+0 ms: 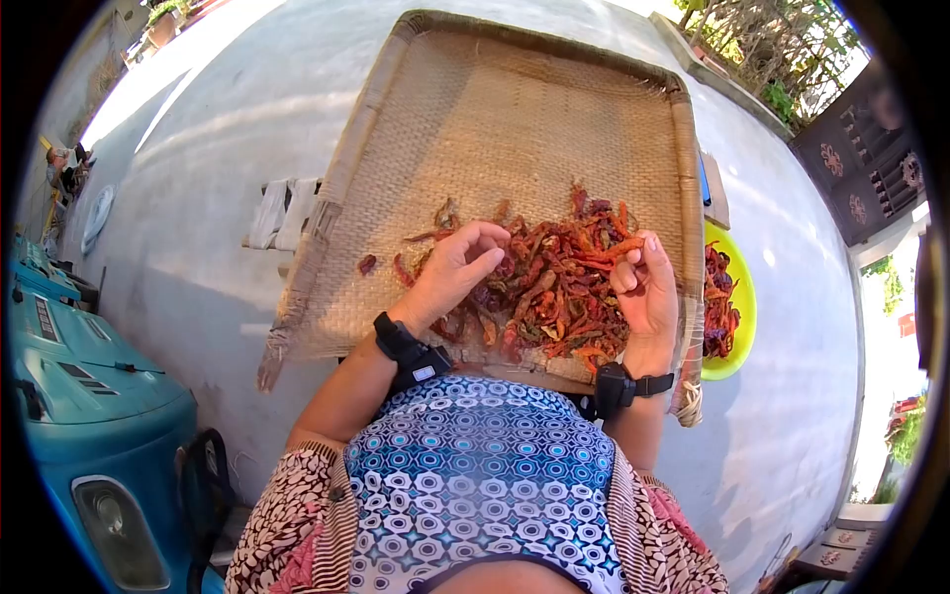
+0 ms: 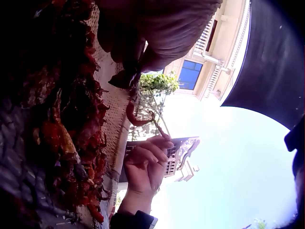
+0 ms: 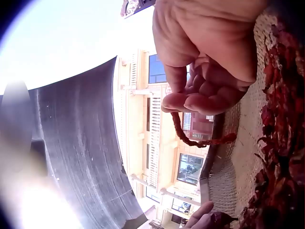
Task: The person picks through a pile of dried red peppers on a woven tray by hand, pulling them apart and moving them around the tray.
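Note:
A wide woven bamboo tray carries a heap of dried red chili peppers along its near side. Above the heap's right part, my right hand pinches one long chili pepper at its stem end between thumb and fingertips. The pepper's curved body points left, toward the other hand, and its greenish stem shows in the left wrist view. Over the heap's left part, my left hand has thumb and fingers bent together, pinching a dark red chili pepper at the fingertips.
A yellow-green basin of red chili peppers stands right of the tray, partly under its edge. At left is a teal vehicle. White cloth-like strips lie beside the tray's left rim. Far left, another person is small in view.

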Tool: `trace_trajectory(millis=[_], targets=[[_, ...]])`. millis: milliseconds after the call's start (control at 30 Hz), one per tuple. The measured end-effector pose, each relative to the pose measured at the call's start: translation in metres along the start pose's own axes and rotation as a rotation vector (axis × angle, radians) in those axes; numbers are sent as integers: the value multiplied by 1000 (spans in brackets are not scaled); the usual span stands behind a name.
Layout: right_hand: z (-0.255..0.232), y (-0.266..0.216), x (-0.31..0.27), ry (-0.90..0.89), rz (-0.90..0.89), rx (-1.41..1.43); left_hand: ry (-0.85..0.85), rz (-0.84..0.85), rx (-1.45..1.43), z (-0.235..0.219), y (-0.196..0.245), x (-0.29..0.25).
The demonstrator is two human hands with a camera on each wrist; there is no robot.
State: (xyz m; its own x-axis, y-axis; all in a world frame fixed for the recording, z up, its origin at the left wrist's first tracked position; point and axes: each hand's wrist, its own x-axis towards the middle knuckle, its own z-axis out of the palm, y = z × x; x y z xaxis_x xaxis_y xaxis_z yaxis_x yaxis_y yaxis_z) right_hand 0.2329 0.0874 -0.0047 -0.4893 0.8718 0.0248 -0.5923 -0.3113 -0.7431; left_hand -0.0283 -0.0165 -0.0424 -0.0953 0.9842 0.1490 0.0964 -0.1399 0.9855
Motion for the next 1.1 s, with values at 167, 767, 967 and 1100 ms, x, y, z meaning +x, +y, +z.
trace_trajectory(millis=[167, 767, 967, 1100], targets=[[4, 8, 4, -131, 96, 242, -146, -23, -30, 3, 4, 0], [61, 34, -12, -401, 422, -397, -134, -73, -213, 10, -7, 2], [39, 8, -9, -167, 93, -81, -22, -111, -178, 5, 0, 1], [-46, -24, 7, -19, -138, 352, -54, -124, -325, 1, 0, 2]])
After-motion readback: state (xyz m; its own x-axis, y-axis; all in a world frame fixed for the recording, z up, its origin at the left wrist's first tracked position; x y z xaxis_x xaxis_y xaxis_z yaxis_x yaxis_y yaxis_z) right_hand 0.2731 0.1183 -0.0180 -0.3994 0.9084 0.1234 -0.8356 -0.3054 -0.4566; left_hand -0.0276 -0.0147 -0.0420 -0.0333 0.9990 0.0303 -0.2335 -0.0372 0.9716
